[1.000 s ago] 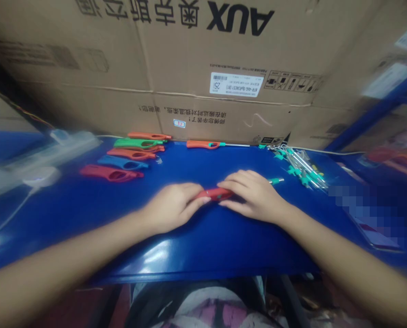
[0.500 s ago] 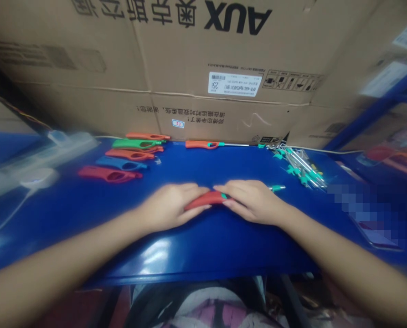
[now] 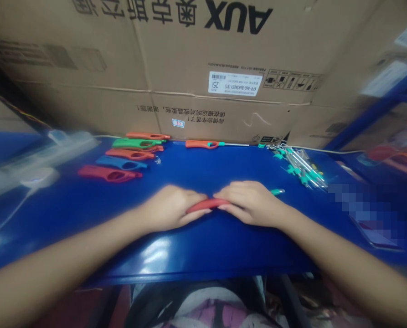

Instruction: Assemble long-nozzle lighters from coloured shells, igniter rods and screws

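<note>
A: Where is the curved red plastic lighter handle (image 3: 210, 205)?

B: Between the bare left hand (image 3: 171, 207) and bare right hand (image 3: 253, 201), over the glossy blue desk (image 3: 203, 255). Each grip is closed on one end, thumb opposing fingers.

A: Why both?

B: Likely for steadiness. A teal tip (image 3: 276, 192) shows right of the handle; whether they join cannot be told.

A: Room?

B: Some, between handle and front edge. Behind it, a brown cardboard box (image 3: 176, 59) blocks the way. Coloured plastic shells (image 3: 119, 154) lie behind-left, silver-and-teal metal rods (image 3: 304, 168) behind-right, apparently sorted by kind.
</note>
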Demonstrator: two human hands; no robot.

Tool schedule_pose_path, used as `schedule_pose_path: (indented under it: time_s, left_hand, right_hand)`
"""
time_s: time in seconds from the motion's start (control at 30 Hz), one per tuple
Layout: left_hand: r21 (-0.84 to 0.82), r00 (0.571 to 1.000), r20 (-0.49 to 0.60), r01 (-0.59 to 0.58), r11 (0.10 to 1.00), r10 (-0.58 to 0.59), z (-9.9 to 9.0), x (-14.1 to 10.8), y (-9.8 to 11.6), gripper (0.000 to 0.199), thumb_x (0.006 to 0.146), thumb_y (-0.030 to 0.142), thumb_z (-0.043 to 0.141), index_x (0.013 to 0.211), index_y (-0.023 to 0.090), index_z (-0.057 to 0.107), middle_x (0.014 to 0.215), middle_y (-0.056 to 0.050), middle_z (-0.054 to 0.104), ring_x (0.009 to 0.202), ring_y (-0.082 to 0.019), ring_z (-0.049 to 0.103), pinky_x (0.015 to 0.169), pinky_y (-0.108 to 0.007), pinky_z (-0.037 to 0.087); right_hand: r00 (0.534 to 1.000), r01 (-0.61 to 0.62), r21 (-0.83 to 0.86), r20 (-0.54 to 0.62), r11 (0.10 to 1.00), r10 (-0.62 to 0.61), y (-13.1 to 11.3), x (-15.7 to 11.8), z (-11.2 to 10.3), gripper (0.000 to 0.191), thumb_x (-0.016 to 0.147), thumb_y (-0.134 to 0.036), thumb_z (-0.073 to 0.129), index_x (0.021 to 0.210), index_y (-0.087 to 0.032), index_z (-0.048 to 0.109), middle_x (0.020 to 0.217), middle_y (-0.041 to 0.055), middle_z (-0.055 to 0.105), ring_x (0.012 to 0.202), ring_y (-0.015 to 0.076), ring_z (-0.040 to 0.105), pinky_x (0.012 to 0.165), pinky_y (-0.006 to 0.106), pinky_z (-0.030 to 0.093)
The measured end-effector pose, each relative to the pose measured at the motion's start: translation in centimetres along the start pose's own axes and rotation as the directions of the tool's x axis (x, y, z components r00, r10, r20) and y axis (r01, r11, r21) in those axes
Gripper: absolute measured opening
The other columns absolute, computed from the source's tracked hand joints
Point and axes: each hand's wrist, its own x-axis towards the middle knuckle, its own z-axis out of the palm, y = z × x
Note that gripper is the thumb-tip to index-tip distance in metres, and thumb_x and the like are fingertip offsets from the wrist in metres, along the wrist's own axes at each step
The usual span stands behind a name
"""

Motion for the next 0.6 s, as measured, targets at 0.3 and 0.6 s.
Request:
schedule_pose_path:
  time_s: [0.3, 0.6]
  left_hand:
    - [0.014, 0.999, 0.001, 0.032, 0.999, -0.032, -1.1, -0.2, -0.7, 0.036, 0.103, 0.050, 0.044, 0.103, 0.022, 0.068, 0.085, 0.000, 0.072, 0.071, -0.017, 0.067, 0.062, -0.027, 0.039]
    - [0.004, 0.997, -0.030, 0.072, 0.997, -0.072, -0.1, 0.0, -0.4, 0.031, 0.105, 0.040, 0.043, 0.126, 0.025, 0.061, 0.100, -0.003, 0.067, 0.084, -0.018, 0.066, 0.071, -0.028, 0.047]
  right_hand:
    - [0.986, -0.112, -0.187, 0.105, 0.976, 0.133, 1.7, -0.8, -1.4, 0.026, 0.101, -0.032, 0.052, 0.089, -0.018, 0.069, 0.078, 0.0040, 0.070, 0.071, 0.0185, 0.062, 0.070, 0.030, 0.041]
    - [0.991, -0.076, -0.212, 0.095, 0.974, 0.098, 1.1, -0.3, 0.4, 0.034, 0.103, -0.042, 0.049, 0.091, -0.019, 0.070, 0.080, 0.0031, 0.072, 0.070, 0.0176, 0.062, 0.069, 0.031, 0.039]
